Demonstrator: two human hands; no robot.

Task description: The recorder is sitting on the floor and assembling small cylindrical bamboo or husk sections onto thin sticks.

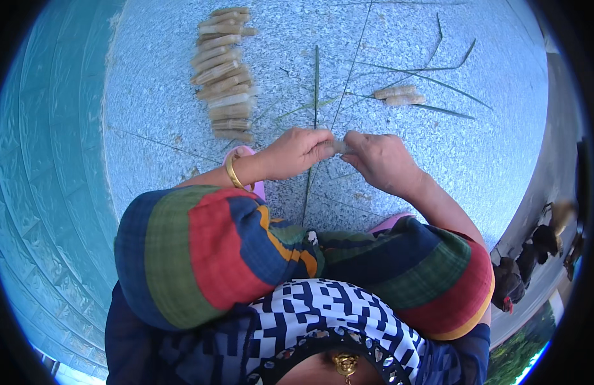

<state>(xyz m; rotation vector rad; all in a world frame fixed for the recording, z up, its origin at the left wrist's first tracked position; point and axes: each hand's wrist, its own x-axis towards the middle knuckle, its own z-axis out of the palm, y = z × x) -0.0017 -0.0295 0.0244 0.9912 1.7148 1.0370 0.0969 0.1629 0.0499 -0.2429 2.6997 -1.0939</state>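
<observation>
My left hand (295, 154), with a gold bangle at the wrist, pinches one end of a short, pale, translucent bundle (339, 147). My right hand (385, 162) has its fingers closed round the other end. Both hands hide most of it, so its kind is unclear. Directly below runs a long green grass blade (317, 83) on the speckled floor. Beyond my right hand lie a few similar pale brown bundles (399, 95), among more thin green blades (447, 114). Past my left hand stretches a row of several beige bundles (221, 70), laid side by side.
My knees, in striped cloth (229, 247), rise on either side below my forearms. Pink footwear (257, 189) shows beside my left wrist. A teal tiled wall (53, 147) bounds the left. Dark chickens (508, 282) stand off to the right on grey ground.
</observation>
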